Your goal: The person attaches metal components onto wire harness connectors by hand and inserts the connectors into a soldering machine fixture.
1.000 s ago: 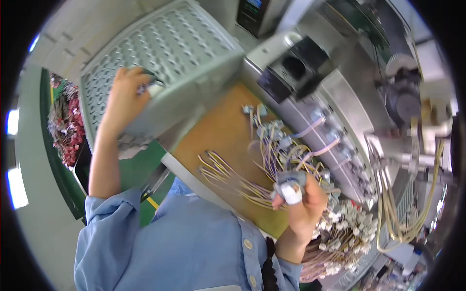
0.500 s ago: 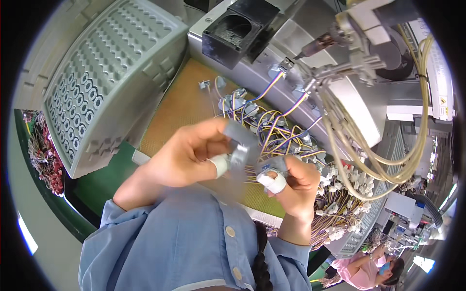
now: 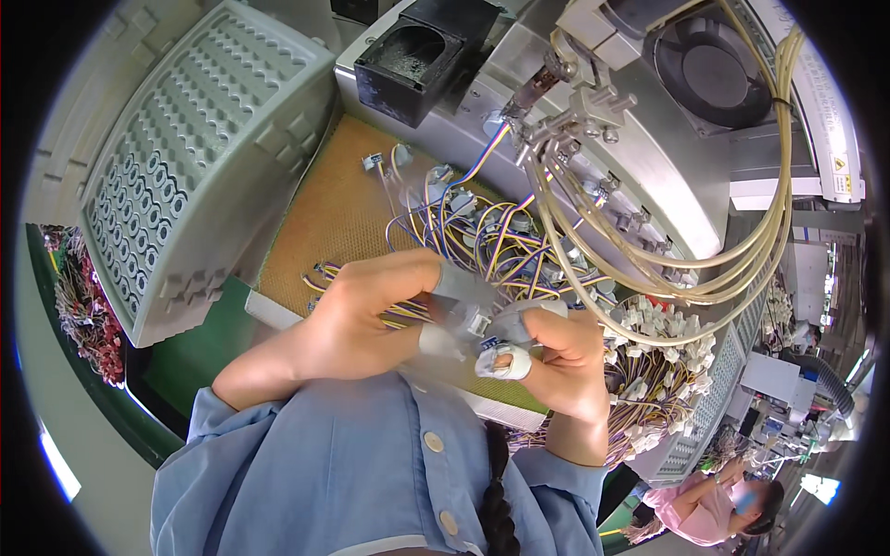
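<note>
My left hand (image 3: pixel 371 315) has its thumb and index finger, both wrapped in pale tape, pinched on a small white connector (image 3: pixel 477 324). Facing it, my right hand (image 3: pixel 565 361) grips a small blue wire-end connector (image 3: pixel 488 344) between taped fingertips. Both pieces lie close together in front of my chest; blur hides whether they touch. Just beyond my hands is a heap of yellow, white and purple wires (image 3: pixel 501 236) with grey round parts, on a brown mat (image 3: pixel 324 195). More wire ends (image 3: pixel 324 271) show beside my left hand.
A grey tray (image 3: pixel 204 139) with rows of pockets, some filled, stands at left. Ahead is a machine with a soldering tip (image 3: pixel 533 93), looping hoses (image 3: pixel 779 185), a fan (image 3: pixel 714 74) and a black box (image 3: pixel 422 60). White-connector wires (image 3: pixel 649 371) lie at right; a person (image 3: pixel 709 505) sits beyond.
My hands have come closer together, bringing the two small pieces near each other. The whole view has shifted slightly. The soldering tip now sits lower, at a wire end on the machine.
</note>
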`<move>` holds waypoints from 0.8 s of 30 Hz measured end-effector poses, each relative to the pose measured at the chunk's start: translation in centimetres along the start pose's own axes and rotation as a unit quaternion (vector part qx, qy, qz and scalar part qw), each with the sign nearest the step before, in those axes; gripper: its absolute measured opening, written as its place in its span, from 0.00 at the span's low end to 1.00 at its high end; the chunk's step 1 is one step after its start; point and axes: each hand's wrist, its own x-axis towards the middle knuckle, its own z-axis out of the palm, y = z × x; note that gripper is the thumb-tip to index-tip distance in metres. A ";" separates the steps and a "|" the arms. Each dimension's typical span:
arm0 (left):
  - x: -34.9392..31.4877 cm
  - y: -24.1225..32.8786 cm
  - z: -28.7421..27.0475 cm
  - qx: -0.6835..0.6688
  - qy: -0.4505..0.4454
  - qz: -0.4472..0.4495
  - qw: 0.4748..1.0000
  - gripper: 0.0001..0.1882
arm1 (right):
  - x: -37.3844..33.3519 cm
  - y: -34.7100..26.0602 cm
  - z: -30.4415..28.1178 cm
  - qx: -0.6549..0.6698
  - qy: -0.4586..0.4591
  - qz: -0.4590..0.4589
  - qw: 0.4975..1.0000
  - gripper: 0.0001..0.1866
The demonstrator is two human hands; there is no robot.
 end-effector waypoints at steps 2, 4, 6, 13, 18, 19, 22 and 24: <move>0.3 0.1 0.0 0.033 0.011 0.060 0.998 0.17 | -0.1 -0.1 0.0 -0.028 0.000 -0.005 1.000 0.09; 0.5 0.4 0.0 0.092 0.015 0.076 0.993 0.16 | 0.0 -0.4 0.0 -0.057 0.012 0.015 0.998 0.10; 0.6 0.7 0.0 0.145 0.020 0.108 0.983 0.16 | 0.0 -0.7 0.0 -0.075 0.017 0.014 0.997 0.10; 1.3 0.4 -0.1 0.174 -0.032 0.212 0.961 0.15 | 0.2 -1.0 -1.5 -0.014 -0.067 0.034 0.997 0.09; 2.3 1.8 0.1 0.282 -0.002 0.317 0.905 0.10 | 0.5 0.5 -1.7 0.179 -0.064 0.209 0.959 0.08; 2.6 2.3 -0.1 0.282 -0.034 0.306 0.909 0.08 | 0.5 0.8 -1.6 0.206 -0.059 0.205 0.955 0.08; 4.1 2.5 -0.3 0.257 -0.063 0.249 0.932 0.10 | 0.8 1.8 -1.0 0.232 -0.019 0.145 0.962 0.14; 4.6 1.5 -0.3 0.204 -0.073 0.218 0.952 0.13 | 0.5 2.1 -1.0 0.266 -0.050 0.090 0.959 0.21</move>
